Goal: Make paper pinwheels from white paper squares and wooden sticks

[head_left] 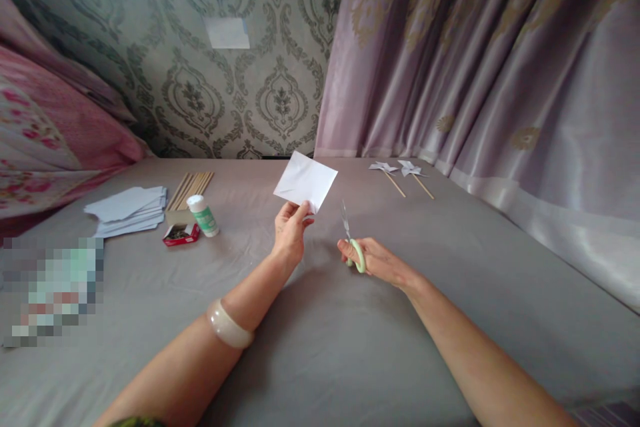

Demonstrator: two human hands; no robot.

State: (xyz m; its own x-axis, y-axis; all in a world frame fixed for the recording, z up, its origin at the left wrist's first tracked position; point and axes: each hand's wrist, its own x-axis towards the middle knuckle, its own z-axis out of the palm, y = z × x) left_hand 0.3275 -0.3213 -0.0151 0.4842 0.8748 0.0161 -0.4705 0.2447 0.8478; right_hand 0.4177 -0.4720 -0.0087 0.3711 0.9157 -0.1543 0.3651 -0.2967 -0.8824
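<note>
My left hand pinches the lower corner of a folded white paper sheet and holds it up above the grey cloth surface. A pale bangle sits on that forearm. To the right, my right hand grips green-handled scissors, their blades pointing up and away, a short gap from the paper.
At the left lie a stack of white paper sheets, a bundle of wooden sticks, a white glue bottle and a small red box of pins. Two paper pinwheels on sticks rest near the curtain. A pink floral pillow lies far left.
</note>
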